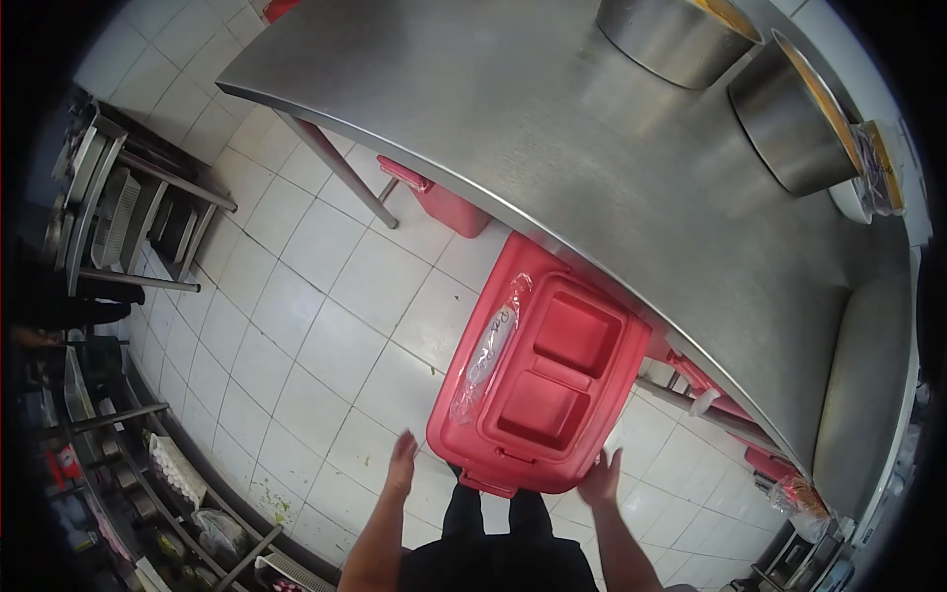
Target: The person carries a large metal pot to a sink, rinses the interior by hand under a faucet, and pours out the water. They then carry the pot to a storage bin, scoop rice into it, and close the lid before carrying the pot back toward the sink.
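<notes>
Bright light (dark, curved edges)

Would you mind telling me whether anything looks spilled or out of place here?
Yes: small greenish scraps lie scattered on the white tiled floor near the shelving at lower left. They look odd because the floor around them is mostly clean.

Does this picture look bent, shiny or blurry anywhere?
Head view: the edge of the steel table bows as if through a wide-angle lens, with black corners; head view: soft glare pales patches of that metal; head view: the lower-left shelves look dim; head view: the red lid between the hands looks fairly sharp.
</notes>
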{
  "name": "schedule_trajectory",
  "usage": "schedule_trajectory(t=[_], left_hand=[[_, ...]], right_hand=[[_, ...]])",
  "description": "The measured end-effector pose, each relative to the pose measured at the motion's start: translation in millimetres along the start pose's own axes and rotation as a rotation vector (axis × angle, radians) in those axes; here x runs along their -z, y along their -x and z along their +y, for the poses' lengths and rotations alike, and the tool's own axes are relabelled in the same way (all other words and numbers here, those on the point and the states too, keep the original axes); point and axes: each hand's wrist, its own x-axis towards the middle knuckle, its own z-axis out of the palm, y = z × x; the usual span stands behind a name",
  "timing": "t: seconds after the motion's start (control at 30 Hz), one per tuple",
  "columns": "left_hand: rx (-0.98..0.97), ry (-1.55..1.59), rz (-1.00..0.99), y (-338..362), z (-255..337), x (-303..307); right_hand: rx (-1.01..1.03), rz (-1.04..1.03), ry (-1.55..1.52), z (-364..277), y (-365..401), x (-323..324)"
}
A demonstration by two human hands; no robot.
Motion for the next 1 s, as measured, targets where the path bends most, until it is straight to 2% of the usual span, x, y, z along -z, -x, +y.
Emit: schedule_trajectory(t=[0.1,0.13,0.2,0.3,0.4,0.43,0.47,0.53,0.6,0.63,0.67,0.73,0.77,0.83,0.87,0.9,0.93,0.97,1.0], left_hand=[[0.044,0.153,-0.086,-14,85,-51],[0.051,0.213,-0.121,-17,98,-65],[0.080,0.319,-0.180,-24,93,-70],[0.116,0.285,-0.220,11,142,-79],[-0.070,0.187,-0.388,51,187,-79],[-0.010,0.247,-0.363,73,215,-83],[0.014,0.302,-0.362,90,239,-89],[0.061,0.413,-0.365,115,273,-98],[0.024,0.427,-0.309,137,274,-87],[0.014,0.429,-0.281,152,267,-74],[-0.005,0.431,-0.212,164,249,-55],[-0.054,0.434,-0.090,199,214,-7],[-0.097,0.438,-0.041,217,200,19],[-0.155,0.475,0.156,251,166,77],[-0.128,0.520,0.158,264,155,107],[-0.064,0.336,0.357,285,178,107],[-0.120,0.408,0.375,290,177,124],[-0.563,-0.051,0.362,293,193,115],[-0.986,-0.525,0.327,291,213,104]], right_hand=[[0.147,-0.117,0.291,-9,-29,-28],[0.091,-0.106,0.197,-8,-30,-32],[0.126,-0.103,0.210,-9,-22,-37],[0.143,-0.178,0.349,-23,7,-64],[0.072,-0.166,0.395,-47,37,-69],[0.115,-0.086,0.364,-60,61,-101],[0.241,-0.015,0.530,-73,76,-119],[0.225,-0.049,0.578,-96,105,-152],[0.308,-0.039,0.612,-82,106,-132],[0.406,-0.045,0.903,-74,109,-124],[0.445,0.029,1.123,-64,129,-144],[0.379,0.049,1.370,-17,133,-134],[0.379,0.038,1.419,6,139,-148],[0.373,-0.319,1.200,25,151,-201],[0.479,-0.403,1.086,39,155,-226],[0.449,-0.544,0.950,45,156,-253],[0.392,-0.632,0.952,33,168,-289],[0.449,-0.687,1.067,30,167,-310],[0.500,-0.808,0.980,22,165,-332]])
